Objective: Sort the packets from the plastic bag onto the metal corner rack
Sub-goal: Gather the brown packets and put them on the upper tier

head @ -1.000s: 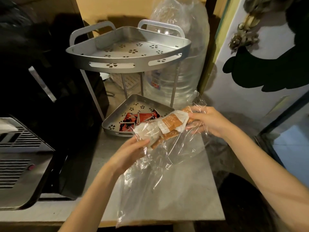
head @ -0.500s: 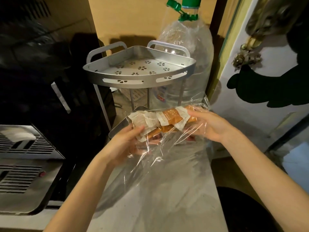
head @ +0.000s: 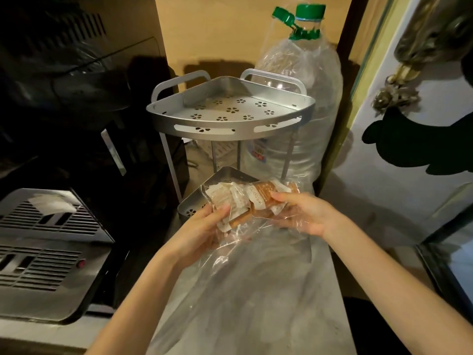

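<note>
A bundle of orange-and-white packets (head: 252, 199) sits inside the top of a clear plastic bag (head: 245, 278), held above the counter in front of the metal corner rack (head: 230, 124). My left hand (head: 202, 229) grips the bundle's left end through the plastic. My right hand (head: 304, 213) holds its right end, thumb on the orange packet. The rack's upper shelf is bare. Its lower shelf (head: 189, 204) is mostly hidden behind the bundle.
A large clear water bottle (head: 304, 98) with a green cap stands right behind the rack. A black appliance (head: 76, 124) and a grey vented machine (head: 43, 242) fill the left. A wall and door frame (head: 409, 175) close the right side of the grey counter (head: 294, 316).
Both hands have lifted the bundle in the bag slightly and brought it closer to the rack, covering the lower shelf and its red packets. My view tilted up, showing the bottle cap.
</note>
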`<state>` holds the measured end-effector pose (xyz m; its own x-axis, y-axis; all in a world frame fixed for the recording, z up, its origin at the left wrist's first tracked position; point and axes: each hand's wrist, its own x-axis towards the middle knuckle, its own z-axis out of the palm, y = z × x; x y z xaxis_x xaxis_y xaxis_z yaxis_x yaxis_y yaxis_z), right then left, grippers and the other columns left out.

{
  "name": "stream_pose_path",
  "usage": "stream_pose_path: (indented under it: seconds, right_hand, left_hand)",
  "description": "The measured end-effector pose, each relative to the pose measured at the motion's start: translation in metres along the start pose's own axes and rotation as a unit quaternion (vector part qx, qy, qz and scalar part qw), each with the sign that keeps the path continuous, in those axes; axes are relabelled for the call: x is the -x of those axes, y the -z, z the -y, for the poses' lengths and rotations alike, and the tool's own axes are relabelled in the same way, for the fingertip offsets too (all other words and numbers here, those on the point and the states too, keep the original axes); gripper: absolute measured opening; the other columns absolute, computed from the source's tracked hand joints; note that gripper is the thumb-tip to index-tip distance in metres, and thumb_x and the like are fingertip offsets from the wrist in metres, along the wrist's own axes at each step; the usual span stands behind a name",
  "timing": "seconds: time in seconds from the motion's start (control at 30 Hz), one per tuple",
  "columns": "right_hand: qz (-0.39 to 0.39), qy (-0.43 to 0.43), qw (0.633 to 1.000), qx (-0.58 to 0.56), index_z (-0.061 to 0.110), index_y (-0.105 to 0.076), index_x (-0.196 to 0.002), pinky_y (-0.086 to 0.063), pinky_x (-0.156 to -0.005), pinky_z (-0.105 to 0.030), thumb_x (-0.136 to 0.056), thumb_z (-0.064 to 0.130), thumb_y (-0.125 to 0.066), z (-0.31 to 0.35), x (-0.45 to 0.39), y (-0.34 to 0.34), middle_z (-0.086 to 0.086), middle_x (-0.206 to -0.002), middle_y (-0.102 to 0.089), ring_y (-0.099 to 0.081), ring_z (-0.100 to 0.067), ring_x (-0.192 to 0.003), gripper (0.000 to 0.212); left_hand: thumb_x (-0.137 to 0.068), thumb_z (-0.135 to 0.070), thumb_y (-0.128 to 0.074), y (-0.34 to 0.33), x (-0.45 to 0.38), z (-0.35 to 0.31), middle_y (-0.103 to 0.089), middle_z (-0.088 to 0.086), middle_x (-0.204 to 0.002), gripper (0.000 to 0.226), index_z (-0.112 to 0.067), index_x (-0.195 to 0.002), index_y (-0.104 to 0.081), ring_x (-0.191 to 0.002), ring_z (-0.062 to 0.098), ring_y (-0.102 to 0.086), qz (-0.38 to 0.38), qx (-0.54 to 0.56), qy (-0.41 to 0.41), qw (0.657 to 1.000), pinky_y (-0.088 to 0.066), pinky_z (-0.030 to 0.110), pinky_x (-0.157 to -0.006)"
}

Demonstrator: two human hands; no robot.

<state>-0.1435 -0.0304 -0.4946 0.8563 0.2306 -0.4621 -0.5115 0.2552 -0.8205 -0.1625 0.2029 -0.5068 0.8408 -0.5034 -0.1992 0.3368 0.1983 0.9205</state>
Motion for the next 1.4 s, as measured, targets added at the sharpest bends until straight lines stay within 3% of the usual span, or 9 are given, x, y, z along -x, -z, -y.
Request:
stream_pose_path:
  seconds: [0.23, 0.37, 0.83, 0.93, 1.03, 1.17, 1.27, 1.33, 1.4]
  right_hand:
    - [0.001, 0.016, 0.999, -0.032, 0.006, -0.067, -0.095, -0.059, -0.067, -0.033, -0.059, 0.01, -0.072, -0.002, -0.003, 0.006, -0.012, -0.083, -0.075, -0.072, -0.02, -0.074, 0.037]
    - [0.004, 0.023, 0.999, -0.035, 0.006, -0.066, -0.096, -0.06, -0.063, -0.031, -0.06, 0.01, -0.071, -0.001, -0.004, 0.014, -0.011, -0.083, -0.075, -0.072, -0.019, -0.073, 0.036]
    - [-0.025, 0.075, 0.987, -0.141, 0.01, -0.063, -0.099, -0.059, -0.058, -0.031, -0.069, 0.01, -0.062, 0.011, -0.001, 0.048, -0.009, -0.082, -0.075, -0.072, -0.019, -0.075, 0.03]
    - [-0.037, 0.09, 0.986, -0.137, 0.01, -0.06, -0.112, -0.06, -0.069, -0.033, -0.07, 0.012, -0.062, 0.018, 0.006, 0.065, -0.008, -0.092, -0.074, -0.071, -0.019, -0.086, 0.042]
    - [-0.044, 0.088, 0.987, -0.129, 0.011, -0.056, -0.12, -0.059, -0.071, -0.032, -0.07, 0.013, -0.063, 0.019, 0.008, 0.073, -0.007, -0.095, -0.073, -0.07, -0.019, -0.09, 0.05]
    - [-0.047, 0.083, 0.989, -0.116, 0.011, -0.058, -0.118, -0.058, -0.078, -0.036, -0.07, 0.013, -0.064, 0.016, 0.009, 0.074, -0.008, -0.098, -0.072, -0.069, -0.021, -0.092, 0.048]
    - [-0.048, 0.088, 0.989, -0.111, 0.011, -0.064, -0.104, -0.06, -0.065, -0.032, -0.068, 0.012, -0.064, 0.018, 0.012, 0.069, -0.008, -0.09, -0.075, -0.071, -0.02, -0.084, 0.036]
    - [-0.047, 0.1, 0.989, -0.1, 0.012, -0.072, -0.089, -0.058, -0.057, -0.028, -0.067, 0.011, -0.063, 0.022, 0.015, 0.064, -0.007, -0.083, -0.076, -0.072, -0.018, -0.078, 0.024]
    - [-0.04, 0.108, 0.989, -0.097, 0.012, -0.076, -0.08, -0.057, -0.054, -0.026, -0.067, 0.011, -0.063, 0.028, 0.019, 0.058, -0.007, -0.079, -0.076, -0.073, -0.017, -0.074, 0.018]
  left_hand:
    - [-0.058, -0.03, -0.085, 0.021, 0.001, 0.003, -0.068, 0.009, -0.115, 0.07, -0.022, -0.122, -0.055, -0.104, 0.027, -0.063, 0.034, 0.005, 0.024, 0.999, -0.055, 0.039, -0.085]
    - [-0.066, -0.007, -0.078, 0.031, 0.005, 0.001, -0.071, 0.011, -0.107, 0.058, -0.03, -0.116, -0.06, -0.094, 0.023, -0.069, 0.088, 0.048, 0.024, 0.995, -0.057, 0.032, -0.078]
    - [-0.076, 0.009, -0.061, 0.043, 0.018, 0.01, -0.074, 0.007, -0.099, 0.048, -0.021, -0.114, -0.059, -0.086, 0.021, -0.071, -0.076, -0.085, -0.009, 0.993, -0.059, 0.024, -0.067]
    - [-0.081, 0.008, -0.059, 0.054, 0.021, 0.017, -0.075, 0.0, -0.092, 0.04, -0.021, -0.107, -0.064, -0.072, 0.005, -0.069, -0.167, -0.201, -0.017, 0.965, -0.053, 0.015, -0.057]
    - [-0.084, 0.004, -0.055, 0.06, 0.015, 0.028, -0.068, -0.014, -0.087, 0.04, -0.035, -0.088, -0.065, -0.066, -0.007, -0.062, -0.223, -0.389, -0.018, 0.893, -0.051, 0.013, -0.062]
    - [-0.086, -0.012, -0.055, 0.064, 0.006, 0.054, -0.064, -0.005, -0.111, 0.025, -0.024, -0.106, -0.064, -0.094, 0.007, -0.057, -0.157, -0.552, 0.112, 0.811, -0.041, 0.014, -0.077]
    - [-0.09, -0.02, -0.05, 0.061, 0.006, 0.071, -0.06, 0.003, -0.122, 0.027, -0.015, -0.114, -0.06, -0.102, 0.014, -0.055, -0.11, -0.614, 0.178, 0.761, -0.038, 0.017, -0.08]
    - [-0.093, -0.021, -0.044, 0.05, 0.006, 0.06, -0.064, 0.005, -0.112, 0.024, -0.015, -0.107, -0.062, -0.101, 0.02, -0.058, -0.145, -0.623, 0.134, 0.756, -0.039, 0.02, -0.076]
    - [-0.095, -0.029, -0.042, 0.035, 0.002, 0.035, -0.066, 0.0, -0.104, 0.023, -0.021, -0.1, -0.063, -0.103, 0.024, -0.06, -0.19, -0.523, 0.061, 0.829, -0.043, 0.022, -0.075]
